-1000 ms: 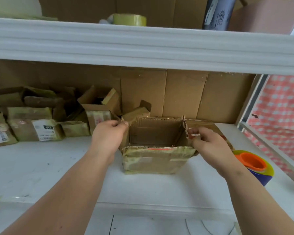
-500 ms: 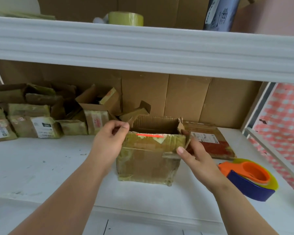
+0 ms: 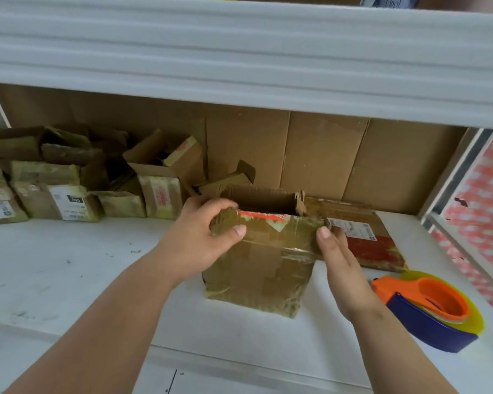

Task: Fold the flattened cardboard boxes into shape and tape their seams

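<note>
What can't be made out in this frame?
Head view:
- Inside of the box: hidden by its near flap.
- Left hand fingertips: behind the flap.
- Right hand fingers: behind the box's side.
- Label print: too small.
- Tape dispenser blade: not visible.

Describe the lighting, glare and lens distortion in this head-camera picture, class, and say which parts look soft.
Head view: even, diffuse light with faint shadows; dull glare on the tape-wrapped brown cardboard box held by the left hand and right hand; the wide lens bows the white shelf edge; the orange and blue tape dispenser stays fairly sharp, while the far boxes at left look soft.
</note>
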